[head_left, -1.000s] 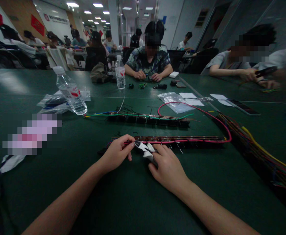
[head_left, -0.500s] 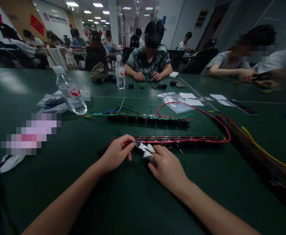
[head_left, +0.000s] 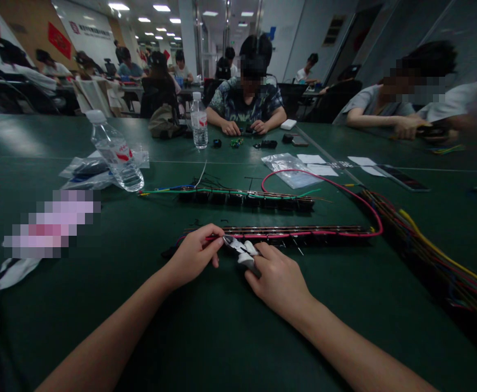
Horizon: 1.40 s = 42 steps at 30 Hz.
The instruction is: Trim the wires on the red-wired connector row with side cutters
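My right hand [head_left: 277, 280] grips small white-handled cutters [head_left: 240, 250], their jaws pointing left at a red wire. My left hand [head_left: 193, 254] pinches that red wire [head_left: 287, 236] just left of the jaws. The wire runs along a long dark strip of connectors [head_left: 295, 232] lying across the green table [head_left: 222, 337], then loops back to the right. A second strip with green and blue wires [head_left: 242, 197] lies parallel behind it.
A thick bundle of coloured wires [head_left: 434, 250] lies at the right. Two water bottles [head_left: 116, 158] [head_left: 200, 128], plastic bags [head_left: 289, 166] and paper slips sit farther back. Other people work with their hands at the far and right sides of the table.
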Motion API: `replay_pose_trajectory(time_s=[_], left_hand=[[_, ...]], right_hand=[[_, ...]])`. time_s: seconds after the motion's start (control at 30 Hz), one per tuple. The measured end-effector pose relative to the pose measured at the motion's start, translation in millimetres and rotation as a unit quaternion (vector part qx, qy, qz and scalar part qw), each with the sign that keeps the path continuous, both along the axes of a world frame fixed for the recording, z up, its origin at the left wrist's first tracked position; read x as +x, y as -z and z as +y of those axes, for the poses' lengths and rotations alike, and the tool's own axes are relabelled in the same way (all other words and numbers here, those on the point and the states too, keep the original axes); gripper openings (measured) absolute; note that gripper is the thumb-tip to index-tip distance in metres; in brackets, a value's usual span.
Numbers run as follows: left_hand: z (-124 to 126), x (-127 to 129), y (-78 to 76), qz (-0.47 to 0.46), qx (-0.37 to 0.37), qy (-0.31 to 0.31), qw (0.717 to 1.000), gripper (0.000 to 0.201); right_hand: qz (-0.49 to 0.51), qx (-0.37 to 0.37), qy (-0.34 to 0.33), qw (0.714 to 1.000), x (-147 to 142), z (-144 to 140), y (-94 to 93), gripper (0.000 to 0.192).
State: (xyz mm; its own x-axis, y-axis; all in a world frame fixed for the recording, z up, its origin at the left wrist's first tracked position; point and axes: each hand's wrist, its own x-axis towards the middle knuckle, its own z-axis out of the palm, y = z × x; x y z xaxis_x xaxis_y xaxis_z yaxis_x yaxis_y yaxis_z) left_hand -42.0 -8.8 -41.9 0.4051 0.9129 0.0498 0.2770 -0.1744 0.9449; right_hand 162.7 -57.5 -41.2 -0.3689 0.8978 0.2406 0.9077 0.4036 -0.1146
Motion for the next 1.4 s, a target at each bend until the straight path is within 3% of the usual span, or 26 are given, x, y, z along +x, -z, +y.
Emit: replay_pose_trajectory(time_s=[1.4], left_hand=[[-0.1,-0.2,0.0,-0.009,-0.005,0.003,1.0,0.01]], right_hand=[[0.002,0.006,0.028,1.0,-0.2,0.0,-2.1,0.01]])
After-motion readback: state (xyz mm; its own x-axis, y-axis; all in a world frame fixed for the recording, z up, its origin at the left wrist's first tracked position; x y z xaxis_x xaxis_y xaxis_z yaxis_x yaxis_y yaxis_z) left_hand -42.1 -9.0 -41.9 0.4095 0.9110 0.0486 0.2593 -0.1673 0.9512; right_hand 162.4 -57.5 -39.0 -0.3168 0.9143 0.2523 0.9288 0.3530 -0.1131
